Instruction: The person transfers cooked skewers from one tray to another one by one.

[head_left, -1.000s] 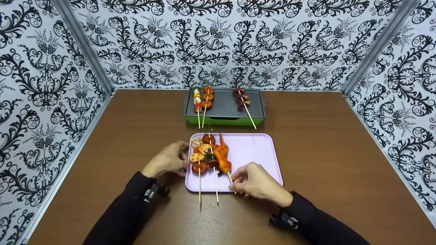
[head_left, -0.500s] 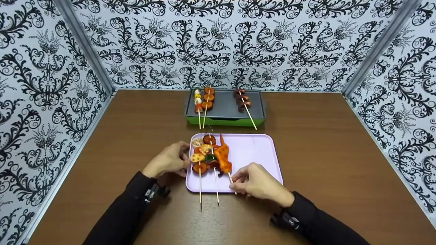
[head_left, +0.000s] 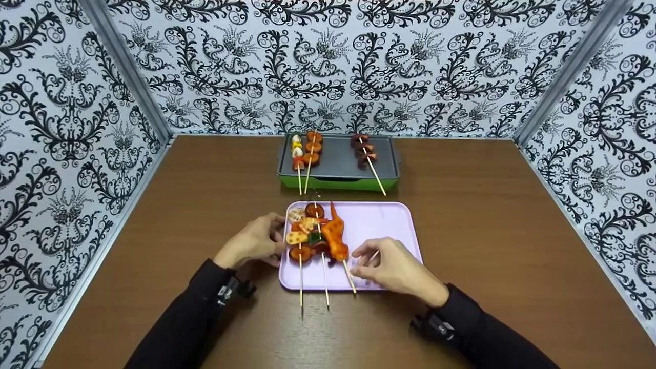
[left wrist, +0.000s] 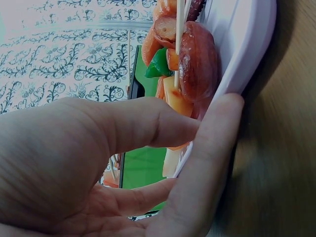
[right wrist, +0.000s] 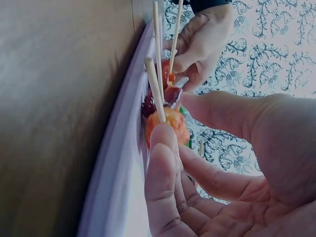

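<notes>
A lilac tray (head_left: 382,225) bears several food skewers on its left side. My left hand (head_left: 256,241) pinches the tray's left rim, thumb above and fingers under the edge, as the left wrist view shows. Rightmost among the skewers is an orange chicken-like skewer (head_left: 334,238), its stick sticking out over the front rim. Just right of that stick, over the tray, my right hand (head_left: 394,266) has its thumb and fingers parted, holding nothing. Left of it lie a mixed skewer (head_left: 315,238) with a green piece and another with a browned round slice (head_left: 300,252).
Behind the tray stands a green grill (head_left: 338,183) with a grey plate. On it lie a vegetable skewer (head_left: 297,151), an orange-slice skewer (head_left: 312,147) and a dark brown skewer (head_left: 363,149). Patterned walls (head_left: 328,66) enclose the back and sides of the wooden table (head_left: 476,215).
My right hand has let go of the orange skewer's stick and shifted slightly right, its fingers spreading. The left hand stays at the tray's rim.
</notes>
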### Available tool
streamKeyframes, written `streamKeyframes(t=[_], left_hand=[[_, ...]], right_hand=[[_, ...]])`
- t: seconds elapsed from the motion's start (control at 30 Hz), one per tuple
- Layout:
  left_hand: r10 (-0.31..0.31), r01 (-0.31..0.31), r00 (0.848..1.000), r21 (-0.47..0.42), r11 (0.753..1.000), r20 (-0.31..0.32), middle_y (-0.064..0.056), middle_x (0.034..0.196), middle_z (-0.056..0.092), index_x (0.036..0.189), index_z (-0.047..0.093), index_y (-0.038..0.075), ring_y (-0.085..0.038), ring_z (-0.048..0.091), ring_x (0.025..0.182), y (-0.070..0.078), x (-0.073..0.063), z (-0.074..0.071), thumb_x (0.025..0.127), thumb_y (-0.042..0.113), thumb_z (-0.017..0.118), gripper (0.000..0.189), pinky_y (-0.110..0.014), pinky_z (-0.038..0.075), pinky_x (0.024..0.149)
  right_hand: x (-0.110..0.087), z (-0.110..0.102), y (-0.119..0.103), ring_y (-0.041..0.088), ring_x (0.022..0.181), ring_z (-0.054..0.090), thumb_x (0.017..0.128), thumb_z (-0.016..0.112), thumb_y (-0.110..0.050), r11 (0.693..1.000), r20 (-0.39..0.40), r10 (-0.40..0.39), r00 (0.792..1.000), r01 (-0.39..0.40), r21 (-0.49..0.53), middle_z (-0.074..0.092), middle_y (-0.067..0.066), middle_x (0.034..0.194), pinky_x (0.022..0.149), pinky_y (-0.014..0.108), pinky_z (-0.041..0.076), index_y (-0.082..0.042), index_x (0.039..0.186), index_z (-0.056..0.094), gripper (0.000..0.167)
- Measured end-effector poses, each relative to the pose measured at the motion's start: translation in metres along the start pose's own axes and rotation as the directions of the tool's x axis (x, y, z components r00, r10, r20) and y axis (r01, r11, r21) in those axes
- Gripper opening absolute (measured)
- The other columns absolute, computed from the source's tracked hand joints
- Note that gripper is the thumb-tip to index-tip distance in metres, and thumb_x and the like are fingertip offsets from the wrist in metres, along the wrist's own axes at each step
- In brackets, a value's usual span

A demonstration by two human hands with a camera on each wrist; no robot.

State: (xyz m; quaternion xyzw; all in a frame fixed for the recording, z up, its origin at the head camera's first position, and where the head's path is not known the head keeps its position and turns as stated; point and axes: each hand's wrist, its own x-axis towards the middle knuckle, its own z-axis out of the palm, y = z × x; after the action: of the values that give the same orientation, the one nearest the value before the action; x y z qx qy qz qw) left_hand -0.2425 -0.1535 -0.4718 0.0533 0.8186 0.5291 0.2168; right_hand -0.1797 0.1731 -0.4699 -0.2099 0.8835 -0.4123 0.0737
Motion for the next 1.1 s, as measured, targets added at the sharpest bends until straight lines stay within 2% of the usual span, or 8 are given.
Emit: streamKeyframes(t=[0.17,0.33,0.6,0.77,1.0,1.1], left_hand=[[0.005,-0.005,1.0,0.007,1.0,-0.002,-0.022,0.097,0.061,0.145,0.043,0.002,-0.035,0.068,0.074,0.0,0.0,0.0,0.082,-0.011,0.069,0.07,-0.044,0.066,0.06],[0.006,-0.006,1.0,0.016,1.0,-0.001,-0.022,0.096,0.062,0.145,0.044,0.002,-0.035,0.068,0.073,0.0,-0.001,0.0,0.081,-0.01,0.07,0.07,-0.044,0.066,0.06],[0.024,-0.024,1.0,0.027,0.999,-0.001,-0.021,0.094,0.063,0.142,0.045,0.001,-0.035,0.069,0.071,0.0,0.0,0.0,0.082,-0.009,0.07,0.066,-0.043,0.066,0.059],[0.023,-0.023,1.0,0.022,0.999,-0.002,-0.021,0.094,0.063,0.143,0.045,0.001,-0.034,0.069,0.07,0.0,0.0,0.0,0.082,-0.009,0.071,0.067,-0.043,0.066,0.058],[0.01,-0.01,1.0,0.018,1.0,-0.001,-0.021,0.094,0.064,0.143,0.044,0.002,-0.033,0.069,0.071,0.001,-0.001,0.0,0.081,-0.01,0.07,0.068,-0.043,0.066,0.058],[0.01,-0.01,1.0,0.021,1.0,-0.002,-0.021,0.094,0.063,0.144,0.044,0.002,-0.033,0.069,0.071,0.001,-0.001,0.0,0.082,-0.01,0.07,0.068,-0.043,0.066,0.059]], right_hand=[[0.0,-0.007,0.001,0.012,0.073,0.067,0.082,0.086,-0.032,1.0,-0.058,-0.01,0.998,0.01,-0.013,0.071,-0.001,0.092,0.064,0.026,0.059,-0.011,0.111,0.074,0.037],[0.0,-0.014,0.003,0.017,0.084,0.068,0.079,0.089,-0.033,0.999,-0.134,-0.037,0.99,0.032,-0.04,0.07,0.007,0.106,0.074,0.034,0.063,-0.012,0.118,0.071,0.048],[0.002,-0.03,0.009,0.022,0.1,0.066,0.075,0.091,-0.035,0.979,-0.285,-0.156,0.946,0.109,-0.172,0.063,-0.003,0.12,0.081,0.042,0.063,-0.019,0.126,0.067,0.059],[0.003,-0.04,0.01,0.023,0.109,0.06,0.073,0.092,-0.037,0.974,-0.342,-0.156,0.927,0.086,-0.21,0.057,0.001,0.124,0.084,0.043,0.062,-0.018,0.133,0.065,0.068],[0.014,-0.054,0.008,0.021,0.109,0.057,0.071,0.093,-0.039,0.958,-0.403,-0.181,0.897,0.069,-0.277,0.053,0.006,0.128,0.079,0.037,0.062,-0.016,0.14,0.059,0.081],[0.021,-0.061,0.008,0.024,0.114,0.056,0.071,0.093,-0.04,0.945,-0.414,-0.2,0.888,0.063,-0.32,0.052,0.009,0.133,0.091,0.04,0.057,-0.014,0.143,0.055,0.086]])
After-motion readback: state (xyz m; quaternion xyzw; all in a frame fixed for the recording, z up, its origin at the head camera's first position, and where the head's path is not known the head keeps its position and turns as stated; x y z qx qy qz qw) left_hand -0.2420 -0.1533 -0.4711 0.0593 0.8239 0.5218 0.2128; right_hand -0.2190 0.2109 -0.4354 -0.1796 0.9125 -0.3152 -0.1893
